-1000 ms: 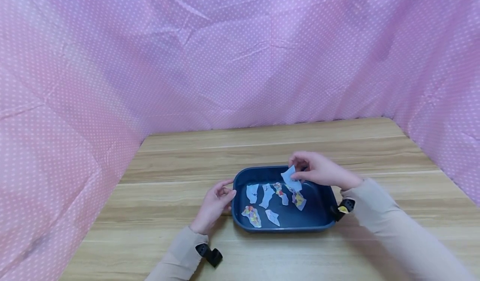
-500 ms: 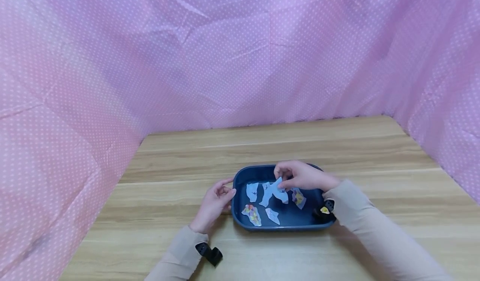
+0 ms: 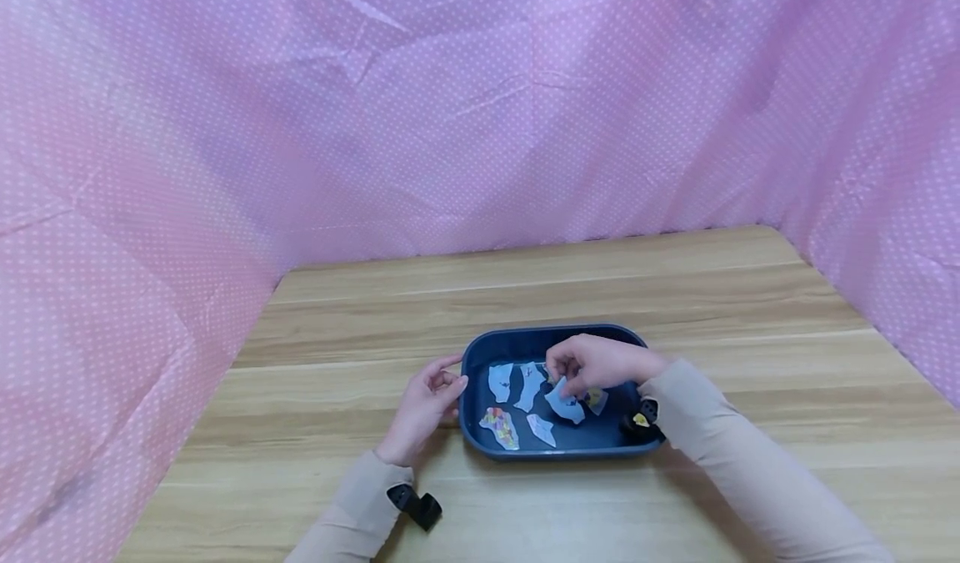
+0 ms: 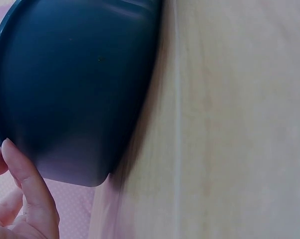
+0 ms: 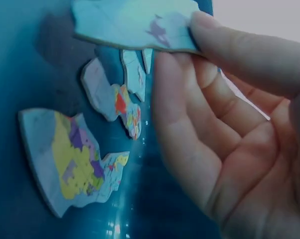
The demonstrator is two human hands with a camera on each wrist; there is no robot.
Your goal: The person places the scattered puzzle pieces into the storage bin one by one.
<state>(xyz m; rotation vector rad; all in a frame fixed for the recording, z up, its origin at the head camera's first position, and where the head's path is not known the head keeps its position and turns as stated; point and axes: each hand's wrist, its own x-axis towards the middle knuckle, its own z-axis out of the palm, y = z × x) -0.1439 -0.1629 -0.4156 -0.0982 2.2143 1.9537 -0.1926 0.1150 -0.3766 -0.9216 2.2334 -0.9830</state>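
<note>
A dark blue rectangular tray stands on the table and holds several flat map puzzle pieces. My right hand pinches a light blue puzzle piece with purple print between thumb and fingers, over the middle of the tray. Below it in the right wrist view lie a yellow and purple piece and a red-patterned one. Two pale blue pieces, one of them this piece, sit at the tray's left, above a colourful piece. My left hand touches the tray's left end with thumb and index fingertip.
The tray rests on a wood-grain table. Pink dotted cloth hangs behind the table and along both sides. A black camera mount is strapped to my left wrist.
My right hand has moved left and down with the pale blue puzzle piece, from the tray's back edge to over its middle. My left hand has stayed at the rim.
</note>
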